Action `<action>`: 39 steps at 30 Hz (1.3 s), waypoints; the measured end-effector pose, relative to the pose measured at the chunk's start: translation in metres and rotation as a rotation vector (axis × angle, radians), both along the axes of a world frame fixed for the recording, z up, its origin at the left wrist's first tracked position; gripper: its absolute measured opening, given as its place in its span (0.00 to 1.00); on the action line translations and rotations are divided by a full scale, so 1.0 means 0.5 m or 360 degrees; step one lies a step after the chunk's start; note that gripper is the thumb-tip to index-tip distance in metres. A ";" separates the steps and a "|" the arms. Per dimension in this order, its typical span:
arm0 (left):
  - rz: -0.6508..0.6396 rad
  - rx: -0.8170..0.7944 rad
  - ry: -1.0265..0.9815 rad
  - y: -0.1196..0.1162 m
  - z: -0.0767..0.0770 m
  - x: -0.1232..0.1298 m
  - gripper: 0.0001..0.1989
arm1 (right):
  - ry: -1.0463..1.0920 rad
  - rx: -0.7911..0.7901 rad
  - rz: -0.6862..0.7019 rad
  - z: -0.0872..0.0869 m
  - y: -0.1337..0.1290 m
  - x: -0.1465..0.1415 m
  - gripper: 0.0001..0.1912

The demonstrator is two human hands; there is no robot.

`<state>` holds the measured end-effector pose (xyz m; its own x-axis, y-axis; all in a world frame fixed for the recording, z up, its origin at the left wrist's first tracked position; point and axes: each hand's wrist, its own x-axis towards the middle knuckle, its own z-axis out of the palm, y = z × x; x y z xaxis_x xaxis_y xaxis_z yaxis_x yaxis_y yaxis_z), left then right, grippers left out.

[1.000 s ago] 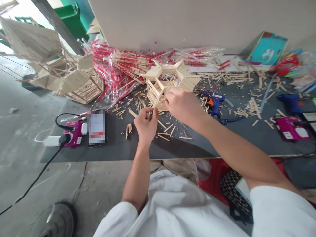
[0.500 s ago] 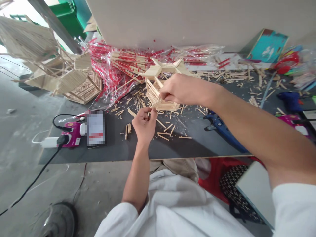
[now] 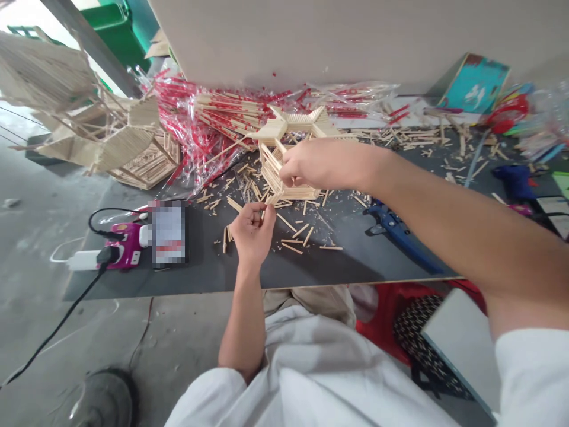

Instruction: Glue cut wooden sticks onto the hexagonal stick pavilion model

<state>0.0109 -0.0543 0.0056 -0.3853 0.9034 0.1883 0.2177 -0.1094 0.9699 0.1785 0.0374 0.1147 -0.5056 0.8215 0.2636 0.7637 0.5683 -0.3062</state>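
Observation:
A small frame of stacked wooden sticks (image 3: 297,193) stands on the dark table. My right hand (image 3: 311,163) is over it with the fingers pinched together; whatever they hold is hidden. My left hand (image 3: 253,231) is at the frame's near left corner, thumb and forefinger closed close to the stick ends, and what is between them is too small to make out. Just behind the frame sits a star-shaped piece of joined sticks (image 3: 302,123). Short loose sticks (image 3: 292,244) lie to the right of my left hand.
A phone (image 3: 169,234) and a purple power strip (image 3: 127,246) are at the left. Blue pliers (image 3: 400,237) lie under my right forearm. Wrapped red-tipped sticks (image 3: 226,115) line the back, beside a large stick model (image 3: 128,139). A blue glue gun (image 3: 515,181) is far right.
The whole view has shifted a little. My left hand has moved slightly down, away from my right hand, which stays over the stick frame with its fingers still pinched.

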 end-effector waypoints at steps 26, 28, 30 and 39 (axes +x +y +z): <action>0.0010 0.0024 0.0031 -0.005 -0.012 -0.005 0.19 | -0.0923 -0.0144 0.0651 0.077 0.028 -0.006 0.11; 0.0022 0.0016 0.0042 -0.005 -0.014 -0.004 0.19 | -0.0814 -0.0197 0.0661 0.072 0.034 0.001 0.10; 0.0036 0.0016 0.0056 -0.004 -0.014 -0.003 0.20 | -0.0732 -0.0233 0.0661 0.069 0.039 0.006 0.10; 0.0021 0.0012 0.0053 -0.005 -0.008 -0.002 0.18 | -0.0603 -0.0224 0.0452 0.069 0.042 0.014 0.21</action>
